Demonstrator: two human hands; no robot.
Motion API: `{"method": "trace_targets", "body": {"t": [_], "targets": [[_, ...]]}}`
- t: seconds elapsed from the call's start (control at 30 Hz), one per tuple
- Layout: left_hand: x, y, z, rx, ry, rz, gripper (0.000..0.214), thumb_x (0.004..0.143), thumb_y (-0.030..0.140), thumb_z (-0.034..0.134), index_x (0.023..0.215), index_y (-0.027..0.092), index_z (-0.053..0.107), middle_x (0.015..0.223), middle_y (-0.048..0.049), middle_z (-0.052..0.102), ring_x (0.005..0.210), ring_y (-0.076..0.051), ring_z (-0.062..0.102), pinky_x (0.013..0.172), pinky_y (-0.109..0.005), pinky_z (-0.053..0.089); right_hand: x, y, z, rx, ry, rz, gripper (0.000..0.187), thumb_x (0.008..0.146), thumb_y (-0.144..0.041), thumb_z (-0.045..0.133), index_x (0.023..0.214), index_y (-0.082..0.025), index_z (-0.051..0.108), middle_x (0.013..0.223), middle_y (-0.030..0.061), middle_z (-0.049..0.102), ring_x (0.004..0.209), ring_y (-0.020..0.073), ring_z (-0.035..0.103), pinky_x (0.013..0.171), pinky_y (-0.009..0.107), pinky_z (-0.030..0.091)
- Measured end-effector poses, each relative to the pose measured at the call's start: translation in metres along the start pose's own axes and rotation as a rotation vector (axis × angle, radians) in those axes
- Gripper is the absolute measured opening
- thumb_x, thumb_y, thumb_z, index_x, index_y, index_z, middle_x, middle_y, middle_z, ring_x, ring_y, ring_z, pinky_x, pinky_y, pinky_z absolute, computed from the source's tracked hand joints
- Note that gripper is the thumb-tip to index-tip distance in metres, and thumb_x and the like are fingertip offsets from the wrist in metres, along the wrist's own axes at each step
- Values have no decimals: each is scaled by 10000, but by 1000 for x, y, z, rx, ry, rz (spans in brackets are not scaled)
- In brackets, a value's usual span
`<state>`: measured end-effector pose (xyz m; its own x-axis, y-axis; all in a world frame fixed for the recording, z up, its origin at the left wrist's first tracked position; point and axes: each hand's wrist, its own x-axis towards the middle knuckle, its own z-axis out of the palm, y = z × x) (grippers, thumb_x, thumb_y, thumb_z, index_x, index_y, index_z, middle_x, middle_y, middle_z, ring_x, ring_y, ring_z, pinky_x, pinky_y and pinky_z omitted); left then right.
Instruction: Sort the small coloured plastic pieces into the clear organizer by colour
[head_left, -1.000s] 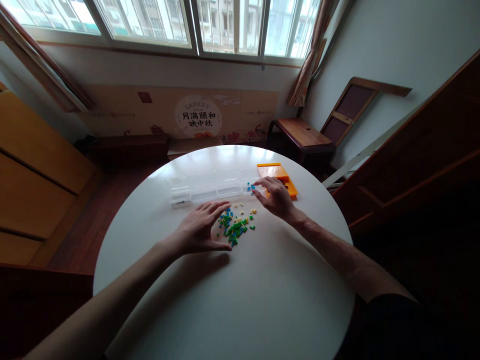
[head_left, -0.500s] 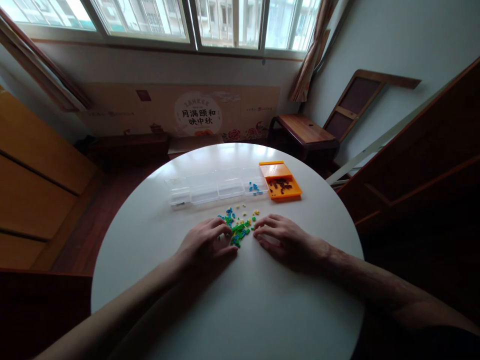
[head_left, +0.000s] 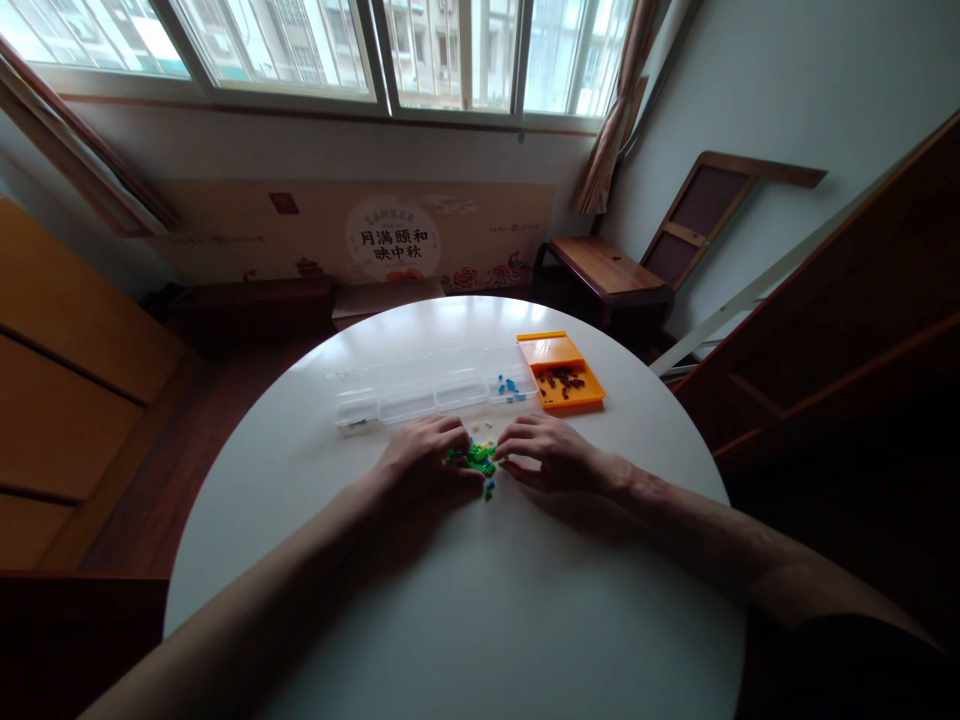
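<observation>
A small pile of green, blue and yellow bricks (head_left: 478,458) lies on the round white table (head_left: 480,600). My left hand (head_left: 424,457) and my right hand (head_left: 544,455) rest on the table on either side of it. Their fingers are curled and pressed together against the pile, which is squeezed between them and partly hidden. One blue brick (head_left: 489,491) lies loose just in front. Behind the hands stands a clear compartment box (head_left: 420,388), with a few blue bricks (head_left: 510,385) in its rightmost cell. Beside it an orange tray (head_left: 581,395) holds dark pieces.
A wooden bench (head_left: 604,265) and a leaning wooden frame (head_left: 701,215) stand at the back right. A printed cardboard panel (head_left: 390,240) runs under the windows. Wooden furniture flanks the table left and right.
My right hand came back from the clear box to the pile. Both hands then closed in from the sides and pushed the scattered bricks into a tight heap, a little farther from me.
</observation>
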<state>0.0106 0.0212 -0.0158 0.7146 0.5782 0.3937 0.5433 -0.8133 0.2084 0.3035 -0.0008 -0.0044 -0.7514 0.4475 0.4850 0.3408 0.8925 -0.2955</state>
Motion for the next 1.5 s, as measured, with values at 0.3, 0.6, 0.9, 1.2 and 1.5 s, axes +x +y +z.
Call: {"method": "trace_targets", "body": {"t": [0.3, 0.6, 0.9, 1.2, 1.5], "targets": [[-7, -1, -2, -86, 81, 15, 316, 975, 572, 791, 1026, 261, 799, 995, -54, 769, 854, -201, 712, 779, -326, 550, 17, 12, 24, 5, 97, 79, 49, 1027, -268, 766, 1075, -256, 757, 1079, 52, 779, 977, 227, 691, 924, 399, 559], [-7, 0, -1, -98, 110, 23, 228, 1017, 487, 779, 1035, 263, 816, 1001, -49, 790, 843, -190, 730, 774, -323, 555, 14, 11, 26, 28, 87, 91, 46, 1062, -249, 719, 1105, -251, 736, 1114, 53, 793, 1005, 232, 695, 961, 408, 559], [-7, -3, -1, -82, 171, 73, 136, 1044, 387, 766, 1091, 281, 837, 990, -40, 803, 866, -182, 755, 822, -326, 560, 16, 11, 28, -15, 172, 50, 66, 1077, -283, 719, 1132, -247, 728, 1067, 47, 820, 970, 227, 719, 924, 393, 555], [13, -6, -13, 52, 431, -298, 214, 1062, 419, 726, 1008, 251, 847, 939, -36, 785, 812, -194, 695, 804, -364, 515, 14, 9, 21, 55, 364, 264, 48, 1069, -251, 665, 1081, -248, 711, 1030, 57, 769, 994, 253, 704, 950, 427, 553], [3, -14, -12, 57, 343, -236, 201, 1061, 406, 713, 1093, 248, 833, 1041, -67, 785, 949, -240, 721, 894, -414, 543, 12, 11, 21, 30, 296, 260, 103, 987, -170, 713, 1049, -253, 715, 1078, 54, 772, 1041, 262, 699, 981, 435, 540]]}}
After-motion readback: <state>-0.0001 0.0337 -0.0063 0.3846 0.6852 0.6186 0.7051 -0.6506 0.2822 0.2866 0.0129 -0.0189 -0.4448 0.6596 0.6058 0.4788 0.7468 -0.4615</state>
